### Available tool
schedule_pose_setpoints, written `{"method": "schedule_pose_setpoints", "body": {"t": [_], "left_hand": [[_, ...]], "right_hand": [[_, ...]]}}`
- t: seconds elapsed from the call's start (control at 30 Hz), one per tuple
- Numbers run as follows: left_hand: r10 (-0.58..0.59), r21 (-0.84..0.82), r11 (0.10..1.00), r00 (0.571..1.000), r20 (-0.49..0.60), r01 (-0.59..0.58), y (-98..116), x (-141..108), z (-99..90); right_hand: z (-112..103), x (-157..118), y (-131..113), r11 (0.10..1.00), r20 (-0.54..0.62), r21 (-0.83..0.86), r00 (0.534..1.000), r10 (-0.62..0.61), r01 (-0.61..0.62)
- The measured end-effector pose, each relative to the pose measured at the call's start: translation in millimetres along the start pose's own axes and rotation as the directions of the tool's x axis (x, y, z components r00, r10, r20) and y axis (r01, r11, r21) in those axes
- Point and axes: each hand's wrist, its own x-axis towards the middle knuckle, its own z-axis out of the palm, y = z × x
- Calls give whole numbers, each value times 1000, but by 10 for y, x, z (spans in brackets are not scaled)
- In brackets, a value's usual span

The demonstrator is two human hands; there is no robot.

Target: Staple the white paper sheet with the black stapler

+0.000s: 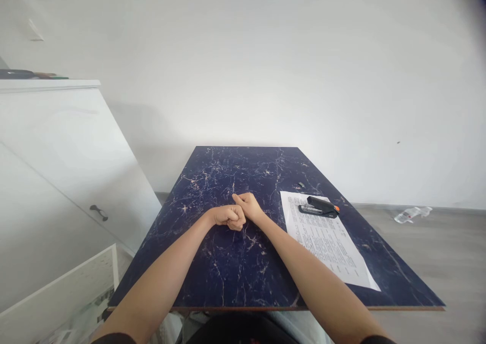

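My left hand [230, 217] is curled into a fist on the middle of the dark blue marbled table [235, 273]. Against it rests my right hand [248, 205], also closed, its thumb side touching the left one. Neither hand shows an object in it. To the right of my right forearm lie printed paper sheets [322, 242], slightly fanned at the near corner. A black stapler [318, 207] with an orange detail at one end sits on the upper part of the sheets. Just beyond the paper is a small dark item [301, 185], too small to name.
A white cabinet [56, 146] with a dark handle [98, 213] stands at the left, with a white-edged bin or frame [76, 278] below it. On the floor at the right lies a clear plastic bottle or wrapper [412, 214]. Behind the table is a pale wall.
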Motion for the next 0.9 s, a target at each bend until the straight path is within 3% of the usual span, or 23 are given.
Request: {"method": "schedule_pose_setpoints", "body": {"t": [0.17,0.27,0.33,0.43,0.5,0.53,0.63,0.7,0.8,0.9], "left_hand": [[-14,11,1000,1000,-19,14,1,-1,7],[4,19,1000,1000,-23,-3,-4,12,13],[24,56,998,999,-38,-22,-1,44,34],[60,250,968,994,-93,-35,5,134,114],[100,425,905,986,-133,-34,3,206,191],[122,498,866,981,-151,-31,-1,237,230],[179,632,775,961,-211,-6,-20,287,313],[184,672,740,954,-238,25,-31,287,324],[179,722,690,955,-236,49,-43,277,300],[187,779,624,958,-217,55,-62,304,304]], "right_hand": [[0,-5,-15,999,-26,-37,999,-23,22],[-29,-31,-81,993,-152,-108,986,-74,58],[-85,-70,-189,985,-325,-154,938,-121,73],[-241,-165,-470,963,-522,-234,818,-241,135],[-386,-257,-688,920,-506,-327,783,-362,214],[-470,-317,-781,894,-463,-375,786,-409,244],[-801,-581,-872,839,-307,-490,853,-422,239],[-1122,-830,-729,812,-286,-558,879,-382,172],[-1755,-1224,-282,810,-446,-586,840,-308,-14],[-2383,-1475,209,873,-517,-458,849,-108,-168]]}}
